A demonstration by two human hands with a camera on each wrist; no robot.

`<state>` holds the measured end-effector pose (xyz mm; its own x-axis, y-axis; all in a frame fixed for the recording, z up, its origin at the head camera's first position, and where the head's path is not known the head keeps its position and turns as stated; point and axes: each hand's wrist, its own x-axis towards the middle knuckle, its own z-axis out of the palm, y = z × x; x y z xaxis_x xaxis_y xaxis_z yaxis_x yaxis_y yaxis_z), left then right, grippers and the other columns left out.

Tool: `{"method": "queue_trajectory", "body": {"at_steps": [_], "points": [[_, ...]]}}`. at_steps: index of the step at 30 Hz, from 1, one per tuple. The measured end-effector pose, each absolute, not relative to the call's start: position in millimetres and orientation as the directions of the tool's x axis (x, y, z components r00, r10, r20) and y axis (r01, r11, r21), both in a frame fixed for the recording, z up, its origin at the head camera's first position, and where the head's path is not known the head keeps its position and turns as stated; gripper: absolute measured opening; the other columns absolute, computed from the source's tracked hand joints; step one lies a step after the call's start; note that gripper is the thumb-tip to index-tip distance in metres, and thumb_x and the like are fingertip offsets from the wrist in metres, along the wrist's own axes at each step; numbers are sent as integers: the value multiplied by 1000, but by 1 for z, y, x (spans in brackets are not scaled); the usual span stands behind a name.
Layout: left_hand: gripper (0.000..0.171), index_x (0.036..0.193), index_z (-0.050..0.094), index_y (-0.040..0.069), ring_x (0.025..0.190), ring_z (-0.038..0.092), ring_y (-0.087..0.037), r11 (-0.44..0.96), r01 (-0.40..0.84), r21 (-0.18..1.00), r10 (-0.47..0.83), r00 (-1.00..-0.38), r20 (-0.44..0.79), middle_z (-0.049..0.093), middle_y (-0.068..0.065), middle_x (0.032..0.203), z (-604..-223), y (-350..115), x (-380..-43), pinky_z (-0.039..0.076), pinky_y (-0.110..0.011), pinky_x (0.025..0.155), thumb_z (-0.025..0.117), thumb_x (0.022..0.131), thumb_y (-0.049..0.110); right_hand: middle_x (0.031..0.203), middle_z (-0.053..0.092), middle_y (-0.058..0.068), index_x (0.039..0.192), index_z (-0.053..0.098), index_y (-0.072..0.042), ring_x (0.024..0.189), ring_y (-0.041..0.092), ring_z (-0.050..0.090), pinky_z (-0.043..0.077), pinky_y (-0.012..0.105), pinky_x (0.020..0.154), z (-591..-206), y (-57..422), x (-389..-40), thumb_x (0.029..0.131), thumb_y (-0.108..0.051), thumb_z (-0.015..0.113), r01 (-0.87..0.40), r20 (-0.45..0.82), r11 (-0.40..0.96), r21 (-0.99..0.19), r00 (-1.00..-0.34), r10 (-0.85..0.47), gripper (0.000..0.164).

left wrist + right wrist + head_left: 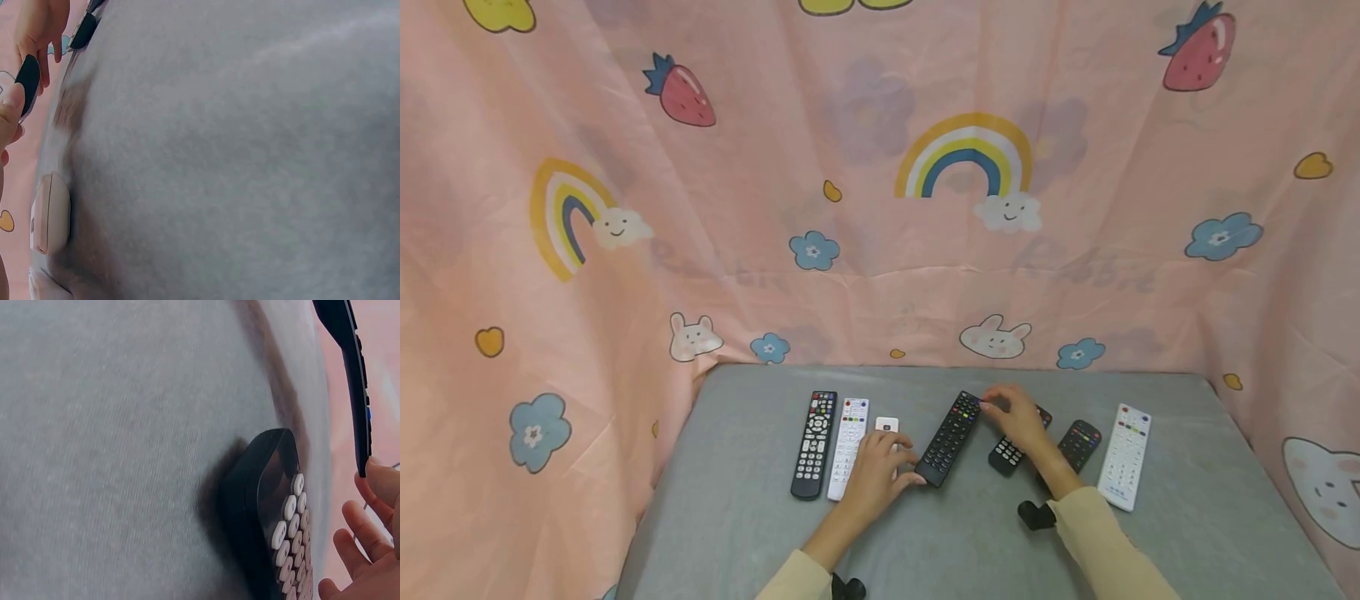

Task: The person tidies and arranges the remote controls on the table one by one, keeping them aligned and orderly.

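A black remote control (950, 437) with small colored buttons is held slantwise, raised off the table, between the two hands. At its lower end, the left hand (874, 468) pinches it with thumb and fingers. The right hand (1021, 423) pinches the upper end between thumb and index finger. In the right wrist view the remote (357, 387) is seen edge-on, with the other right-hand fingers spread loosely. The left wrist view shows the left thumb against the remote's end (27, 84). Partly behind the left hand lies a small white remote (887, 425).
On the grey table (955, 550), a black remote (813, 446) and a white remote (850, 442) lie at left. At right lie a black remote with white buttons (1006, 456), partly covered by the right hand, a smaller black remote (1080, 444) and a white remote (1124, 458). A pink curtain (880, 292) hangs behind.
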<state>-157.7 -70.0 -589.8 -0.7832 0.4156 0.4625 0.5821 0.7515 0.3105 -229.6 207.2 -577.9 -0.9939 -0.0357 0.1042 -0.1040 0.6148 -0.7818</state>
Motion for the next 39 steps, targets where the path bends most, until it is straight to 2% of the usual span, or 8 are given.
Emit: {"method": "queue_trajectory", "body": {"at_steps": [6,10,19,31,39], "points": [[27,88,75,28,106,55,-11,751,564,343,395,-800,452,65,10,110,-591,-72,-153,43,-36,99,77,71,49,123,61,26,106,67,2,122,44,53,37,59,109,-580,203,-232,93,-11,66,-146,141,608,-780,-988,-56,19],[28,85,75,28,103,55,-10,755,564,335,384,-794,471,65,10,108,-595,-75,-149,44,-35,96,77,69,50,123,62,24,105,67,0,125,44,52,36,59,110,-578,197,-233,93,-13,67,-138,123,615,-776,-990,-67,18],[32,82,74,27,100,56,-14,759,570,313,320,-747,583,66,8,103,-604,-82,-140,43,-37,94,82,61,50,116,66,22,105,68,-1,119,42,57,41,59,105,-574,176,-239,92,-13,68,-188,148,624,-758,-982,-116,18],[36,81,72,25,99,55,-14,763,569,309,300,-734,609,65,7,102,-614,-86,-128,42,-35,92,85,58,49,115,68,18,105,70,-4,119,39,58,42,56,106,-574,158,-244,93,-15,67,-178,77,650,-739,-980,-181,17],[39,80,71,25,101,55,-16,775,562,291,283,-719,635,65,6,102,-617,-85,-127,41,-36,93,86,55,50,117,67,16,107,69,-6,119,36,59,42,54,107,-572,146,-248,94,-16,66,-144,37,656,-741,-984,-174,18]]}}
